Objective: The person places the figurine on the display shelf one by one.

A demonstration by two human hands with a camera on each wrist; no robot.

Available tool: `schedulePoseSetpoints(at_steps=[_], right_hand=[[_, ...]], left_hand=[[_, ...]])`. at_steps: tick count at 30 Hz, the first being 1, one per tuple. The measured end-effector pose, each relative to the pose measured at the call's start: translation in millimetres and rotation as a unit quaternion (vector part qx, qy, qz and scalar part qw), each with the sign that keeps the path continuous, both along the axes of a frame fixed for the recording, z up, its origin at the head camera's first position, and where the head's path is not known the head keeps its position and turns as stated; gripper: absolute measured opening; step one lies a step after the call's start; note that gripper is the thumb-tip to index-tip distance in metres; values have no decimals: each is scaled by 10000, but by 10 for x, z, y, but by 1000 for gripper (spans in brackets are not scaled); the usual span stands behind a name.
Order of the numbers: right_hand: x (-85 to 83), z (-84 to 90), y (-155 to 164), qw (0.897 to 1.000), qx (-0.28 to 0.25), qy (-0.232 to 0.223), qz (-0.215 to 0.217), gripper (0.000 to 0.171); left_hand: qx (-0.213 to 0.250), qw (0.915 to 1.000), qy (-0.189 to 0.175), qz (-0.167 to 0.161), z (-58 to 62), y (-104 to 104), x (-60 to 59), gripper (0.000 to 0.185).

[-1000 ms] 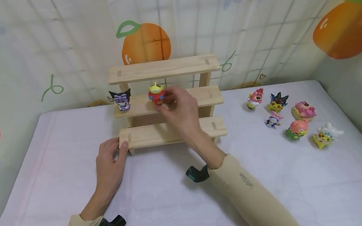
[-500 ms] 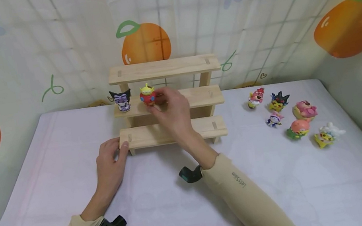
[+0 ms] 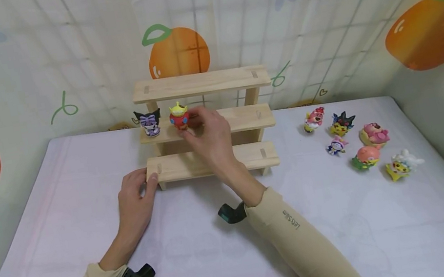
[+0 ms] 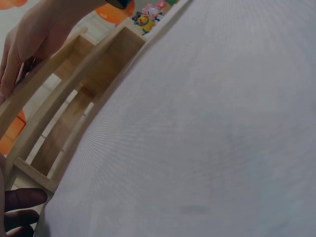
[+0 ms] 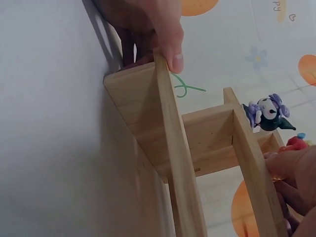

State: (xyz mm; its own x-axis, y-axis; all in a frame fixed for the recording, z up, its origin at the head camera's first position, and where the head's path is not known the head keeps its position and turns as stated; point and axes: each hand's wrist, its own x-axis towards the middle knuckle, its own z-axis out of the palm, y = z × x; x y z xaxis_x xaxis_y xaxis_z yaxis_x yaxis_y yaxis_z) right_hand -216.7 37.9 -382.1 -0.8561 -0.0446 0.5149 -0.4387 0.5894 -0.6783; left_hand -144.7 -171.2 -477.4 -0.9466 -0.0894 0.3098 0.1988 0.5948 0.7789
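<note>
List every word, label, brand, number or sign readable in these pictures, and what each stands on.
"Let's Slim": on the right sleeve, head view; small, so spacing is uncertain.
"py": on the fabric backdrop, right wrist view; cut off by the picture's edge.
No text can be made out on the red-and-yellow figurine or the wooden shelf.

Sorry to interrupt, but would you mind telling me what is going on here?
A person's right hand holds a red-and-yellow figurine at the middle tier of a wooden stand, close beside a black-and-purple figurine standing at that tier's left end. The left hand grips the left end of the bottom tier. Six more figurines sit on the table, right of the stand.
</note>
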Motion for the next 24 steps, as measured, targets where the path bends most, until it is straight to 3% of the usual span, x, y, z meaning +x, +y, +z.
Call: schedulePoseSetpoints(at_steps=[12,24], right_hand=[[65,-11,113,9997,29,-32,232,42],[152,-31,414,9996,259,-5,94,44]], left_hand=[[-3,10000,-10,-39,-13,-1,-5,39],[25,10000,-57,-38,-6,-7,9,41]])
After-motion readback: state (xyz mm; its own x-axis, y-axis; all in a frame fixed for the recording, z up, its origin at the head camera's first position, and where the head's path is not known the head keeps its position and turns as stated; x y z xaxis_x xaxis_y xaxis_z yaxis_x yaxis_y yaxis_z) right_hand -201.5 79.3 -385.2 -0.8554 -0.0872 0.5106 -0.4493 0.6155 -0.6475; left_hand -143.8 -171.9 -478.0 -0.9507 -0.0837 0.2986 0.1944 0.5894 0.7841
